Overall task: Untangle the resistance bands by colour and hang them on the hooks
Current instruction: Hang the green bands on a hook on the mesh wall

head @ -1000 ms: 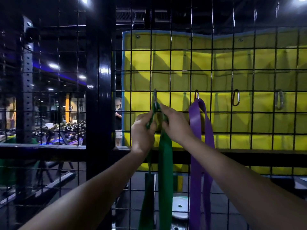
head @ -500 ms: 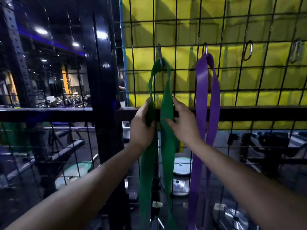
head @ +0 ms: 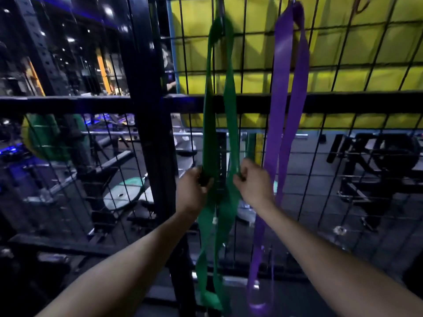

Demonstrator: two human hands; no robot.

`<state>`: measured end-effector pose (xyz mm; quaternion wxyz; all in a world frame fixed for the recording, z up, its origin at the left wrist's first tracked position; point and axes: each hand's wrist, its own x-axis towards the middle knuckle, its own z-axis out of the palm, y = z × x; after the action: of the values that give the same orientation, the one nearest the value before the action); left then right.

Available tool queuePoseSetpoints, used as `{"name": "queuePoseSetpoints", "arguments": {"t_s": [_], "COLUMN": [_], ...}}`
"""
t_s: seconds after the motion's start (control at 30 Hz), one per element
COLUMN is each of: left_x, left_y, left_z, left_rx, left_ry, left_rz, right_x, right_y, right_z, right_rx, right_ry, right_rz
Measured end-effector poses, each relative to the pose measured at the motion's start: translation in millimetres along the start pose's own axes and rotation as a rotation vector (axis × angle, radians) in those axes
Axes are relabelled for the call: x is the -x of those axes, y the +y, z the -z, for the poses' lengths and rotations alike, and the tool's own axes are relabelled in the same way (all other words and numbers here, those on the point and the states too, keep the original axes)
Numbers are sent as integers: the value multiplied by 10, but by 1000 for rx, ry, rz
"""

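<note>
A green resistance band (head: pixel 230 106) hangs as a long loop from a hook at the top of the black wire grid (head: pixel 343 72). My left hand (head: pixel 192 193) grips its left strand and my right hand (head: pixel 253 181) grips its right strand, both at mid-height. The strands cross and twist below my hands. A purple band (head: pixel 278 124) hangs from its own hook just to the right, touching my right wrist. An empty carabiner hook (head: pixel 361 4) shows at the top right edge.
A thick black post (head: pixel 148 110) and horizontal bar (head: pixel 68 105) frame the grid. Yellow padding (head: pixel 366 42) lies behind it. Weight plates and racks stand on the gym floor beyond. A person stands far behind the mesh (head: pixel 168 69).
Both hands have slid down the green band from the hook to mid-length, spreading its two strands. The camera has tilted downward; the hooks have risen to the frame's top.
</note>
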<state>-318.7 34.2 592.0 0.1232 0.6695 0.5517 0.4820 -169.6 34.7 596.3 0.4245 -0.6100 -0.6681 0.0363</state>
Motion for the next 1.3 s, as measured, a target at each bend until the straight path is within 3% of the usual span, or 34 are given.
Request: {"name": "queuePoseSetpoints", "arguments": {"t_s": [0.1,0.2,0.37,0.57,0.7,1.0,1.07,1.2,1.23,1.3], "left_x": [239,427,700,1063,1540,2142,2230,2338,2345,2362], "left_y": [-13,-94,-481,-1228,-1622,-2052,-2190,-2336,-2340,-2393], "left_z": [-125,-301,-642,-963,-1179,-1425,-1427,-1352,-1350,-1403], "left_rx": [-48,-46,81,178,262,507,466,87,87,111], "left_ry": [124,46,-73,-219,-390,-579,-518,-50,6,-35], "left_rz": [27,81,203,243,286,400,471,469,473,502], "right_x": [207,191,296,841,1404,2124,2220,2330,2346,2387], "right_y": [45,147,324,922,1374,1816,1898,2067,2109,2168], "right_z": [78,79,-408,-1096,-1492,-2030,-2086,-2026,-2017,-2028], "right_rx": [295,154,-75,-276,-231,-311,-246,-105,-112,-96], "right_ry": [183,206,-101,-238,-377,-358,-286,-45,-57,-175], "right_rz": [37,32,-18,-172,-254,-224,-283,-439,-455,-409]}}
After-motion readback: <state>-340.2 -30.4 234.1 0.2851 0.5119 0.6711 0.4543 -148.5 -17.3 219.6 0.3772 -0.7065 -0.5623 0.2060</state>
